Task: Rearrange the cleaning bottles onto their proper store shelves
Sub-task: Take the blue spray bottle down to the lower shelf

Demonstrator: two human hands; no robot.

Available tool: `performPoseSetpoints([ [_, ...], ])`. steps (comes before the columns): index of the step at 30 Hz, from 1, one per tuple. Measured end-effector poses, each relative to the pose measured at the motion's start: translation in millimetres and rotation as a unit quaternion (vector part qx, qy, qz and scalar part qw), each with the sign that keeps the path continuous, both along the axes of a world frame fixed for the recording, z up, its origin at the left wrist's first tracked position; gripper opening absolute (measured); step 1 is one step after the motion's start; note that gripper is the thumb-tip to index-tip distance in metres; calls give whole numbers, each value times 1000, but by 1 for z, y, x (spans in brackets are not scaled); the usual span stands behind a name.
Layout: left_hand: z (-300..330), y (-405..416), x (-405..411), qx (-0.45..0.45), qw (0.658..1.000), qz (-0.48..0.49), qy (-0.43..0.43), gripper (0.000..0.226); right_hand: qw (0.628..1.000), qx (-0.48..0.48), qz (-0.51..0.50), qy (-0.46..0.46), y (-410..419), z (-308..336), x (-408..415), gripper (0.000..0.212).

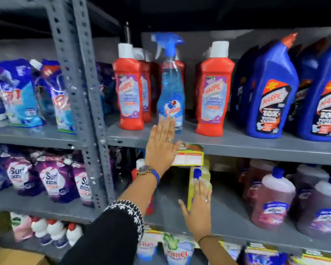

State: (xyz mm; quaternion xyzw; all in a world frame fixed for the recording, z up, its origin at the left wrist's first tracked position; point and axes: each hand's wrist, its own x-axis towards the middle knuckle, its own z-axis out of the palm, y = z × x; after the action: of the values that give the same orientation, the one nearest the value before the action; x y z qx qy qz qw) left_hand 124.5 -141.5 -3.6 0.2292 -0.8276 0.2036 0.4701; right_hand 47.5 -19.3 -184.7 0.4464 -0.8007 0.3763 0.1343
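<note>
Upper shelf [237, 144]: grey painted steel, flat lip, carried on perforated angle posts. Colin spray bottle [171, 88] stands upright near the shelf's front edge, between two red Harpic bottles. Clear plastic body, blue liquid filling it almost to the neck, blue trigger head, glossy label low on the front.

Left hand [161, 144]: flat, fingers extended and together, palm toward the shelf. Fingertips touch the lower front of the spray bottle; nothing is gripped.

Red Harpic bottles [131, 92]: opaque, waisted, white cylindrical caps, purple labels; further ones stand behind in rows. Blue Harpic bottles [269, 96] toward the right end of the same shelf: opaque, angled necks, red caps.

Lower shelf [227, 213]: yellow-green bottle [196, 186], translucent plastic, blue cap, upright under the upper shelf's lip. Right hand [199, 209]: open, fingers spread loosely, laid against the bottle's front, not closed round it. Pink floor-cleaner bottles [271, 199] with blue caps to the right, translucent, liquid-filled.

Left bay: soft detergent pouches [52, 180], glossy purple film.
</note>
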Motion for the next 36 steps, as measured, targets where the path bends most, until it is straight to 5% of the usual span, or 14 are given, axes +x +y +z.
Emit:
performPoseSetpoints([
  [6, 34, -108, 94, 2, 995, 65, 76, 67, 983, -8, 155, 95, -87, 35, 103, 81],
  [14, 17, -177, 147, 22, 992, 57, 111, 69, 948, -228, 187, 117, -151, 108, 144, 71],
  [21, 13, -187, 145, -2, 992, 37, 118, 68, 933, -345, 27, 96, -183, 212, 101, 73],
  [28, 13, -187, 145, -13, 992, 39, 121, 66, 913, -349, -205, -40, -191, 250, 59, 103],
  [36, 15, -185, 147, -3, 992, 36, 120, 65, 898, -336, -253, -125, -193, 248, 41, 122],
])
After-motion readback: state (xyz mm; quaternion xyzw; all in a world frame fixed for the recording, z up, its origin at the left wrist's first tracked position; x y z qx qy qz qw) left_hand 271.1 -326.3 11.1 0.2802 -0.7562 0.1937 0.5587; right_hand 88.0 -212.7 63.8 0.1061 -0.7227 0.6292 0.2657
